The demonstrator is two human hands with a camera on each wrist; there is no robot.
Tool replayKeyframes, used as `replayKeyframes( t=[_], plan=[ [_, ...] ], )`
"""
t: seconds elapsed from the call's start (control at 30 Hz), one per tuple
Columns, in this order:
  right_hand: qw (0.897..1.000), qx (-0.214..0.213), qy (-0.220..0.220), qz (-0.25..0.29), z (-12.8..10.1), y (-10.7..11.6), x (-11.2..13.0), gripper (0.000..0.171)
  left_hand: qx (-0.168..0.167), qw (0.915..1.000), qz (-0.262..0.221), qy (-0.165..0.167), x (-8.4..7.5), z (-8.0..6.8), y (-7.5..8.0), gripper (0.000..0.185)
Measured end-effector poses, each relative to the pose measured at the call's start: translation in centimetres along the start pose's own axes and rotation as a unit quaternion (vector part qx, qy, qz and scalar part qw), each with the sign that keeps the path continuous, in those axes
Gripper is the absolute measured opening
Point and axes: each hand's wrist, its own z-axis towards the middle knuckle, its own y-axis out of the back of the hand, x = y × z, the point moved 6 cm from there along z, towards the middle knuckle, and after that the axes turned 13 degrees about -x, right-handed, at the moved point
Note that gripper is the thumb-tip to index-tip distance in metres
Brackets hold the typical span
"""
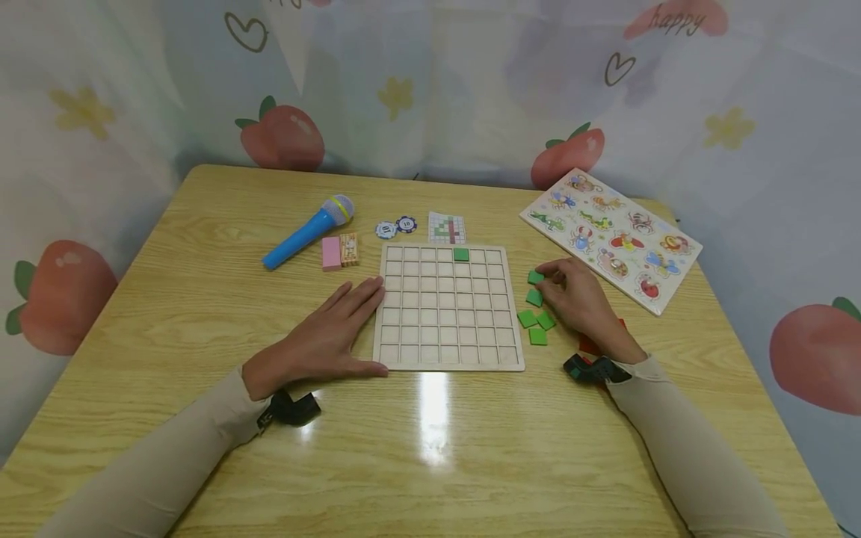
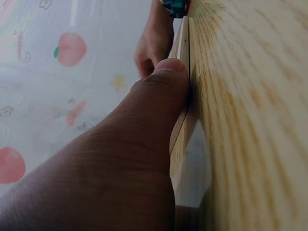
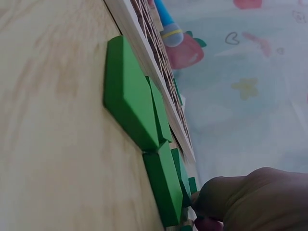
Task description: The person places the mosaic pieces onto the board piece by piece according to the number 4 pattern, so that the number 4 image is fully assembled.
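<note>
1. The person is wearing long, close-fitting beige sleeves on both arms; each one is ending at the wrist.
2. The left sleeve is showing soft folds near its cuff.
3. A small black camera unit is sitting strapped just below that cuff, on the side of the left wrist.
4. The right sleeve is looking plain and smooth, with no print or marking.
5. A black wrist unit with a small teal-green detail is sitting right at the right cuff.
6. Both hands, the left hand and the right hand, are bare, without gloves or rings that can be made out.
</note>
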Motion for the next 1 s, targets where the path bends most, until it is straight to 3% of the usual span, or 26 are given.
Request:
replayKeyframes(
  t=[0.37, 0.63, 1.0],
  plan=[
    [1.0, 0.005, 0.018, 0.003, 0.3, 0.9, 1.5, 0.029, 0.002, 1.0, -0.001, 0.002, -0.1, 0.1, -0.1, 0.131],
    [0.999, 0.013, 0.043, 0.013, 0.6, 1.0, 4.0, 0.026, -0.002, 1.0, 0.004, 0.005, 0.0, 0.0, 0.2, 0.131],
    [0.993, 0.067, 0.099, 0.024, 1.5, -0.6, 7.7, 0.025, 0.009, 0.9999, 0.005, 0.004, 0.2, -0.1, -0.3, 0.131]
  ],
)
